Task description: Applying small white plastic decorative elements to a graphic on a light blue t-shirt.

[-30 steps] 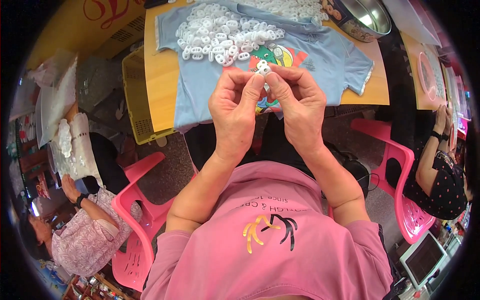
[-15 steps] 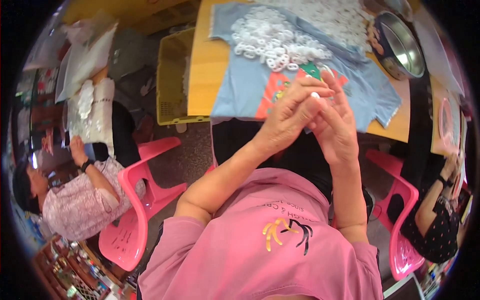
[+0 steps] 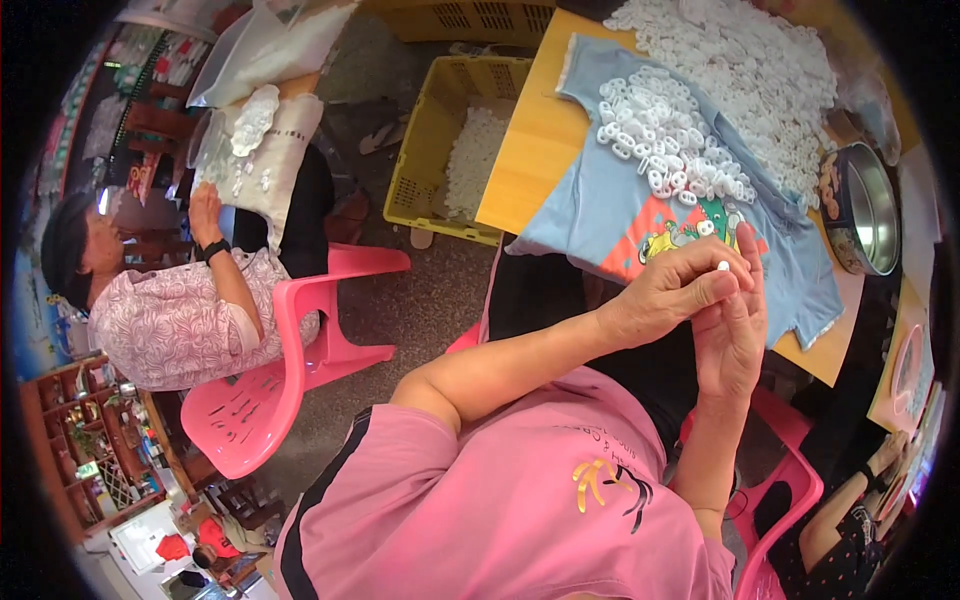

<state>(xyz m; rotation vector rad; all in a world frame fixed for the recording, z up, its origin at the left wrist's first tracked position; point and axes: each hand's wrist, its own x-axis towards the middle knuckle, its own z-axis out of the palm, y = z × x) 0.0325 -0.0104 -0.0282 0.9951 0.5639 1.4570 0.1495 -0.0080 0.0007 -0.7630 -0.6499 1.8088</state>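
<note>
Here at the near edge of the counter, the left hand has its grip pinched narrow on a small white piece. The right hand comes in beside it, fingers stretched up; whether its grip holds anything, I can't tell. Beyond them, a pile of white rings sits on the blue shirt, and a bigger white heap spreads toward the far edge.

Likely a workshop: heaped white plastic pieces, yellow crate, seated co-workers.
</note>
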